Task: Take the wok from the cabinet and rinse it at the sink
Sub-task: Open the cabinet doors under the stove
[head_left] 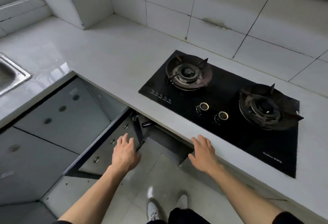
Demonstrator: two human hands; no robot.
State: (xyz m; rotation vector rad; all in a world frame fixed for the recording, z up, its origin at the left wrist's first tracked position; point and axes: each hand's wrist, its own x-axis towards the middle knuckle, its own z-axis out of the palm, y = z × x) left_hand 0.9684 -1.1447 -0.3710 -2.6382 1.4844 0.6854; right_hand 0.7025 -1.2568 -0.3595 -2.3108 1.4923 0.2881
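Head view looks down past both of my bare forearms at an L-shaped white desk (110, 58) with a cabinet door (106, 145) swung wide beneath its front edge. My left hand (125, 154) hangs in front of the inner face of that door, just beside the hinge arm (139, 131); its grip is spread, fingers loosely fanned, holding nothing, and I cannot tell whether the fingertips touch the door. My right hand (204, 154) sits at the desk's front edge, above the dark cabinet opening (168, 144); its grip is spread too, palm down, fingers apart and empty, seemingly resting on or just over the edge.

I cannot make out the wok: what I can see inside the cabinet is shadow and a grey floor panel, with only a small dark object (147, 124) up near the top of the opening, too dim to identify.

On the desk, toward its right end, lies a black glass gas hob (230, 103) with two burners and two brass-ringed knobs (204, 107) along its near side. At the left edge of the desk a corner of the steel sink (10, 74) shows, well apart from both hands. Grey cabinet fronts (58, 113) run below the sink side. Pale floor tiles (124, 197) and my two light shoes (152, 209) fill the bottom.
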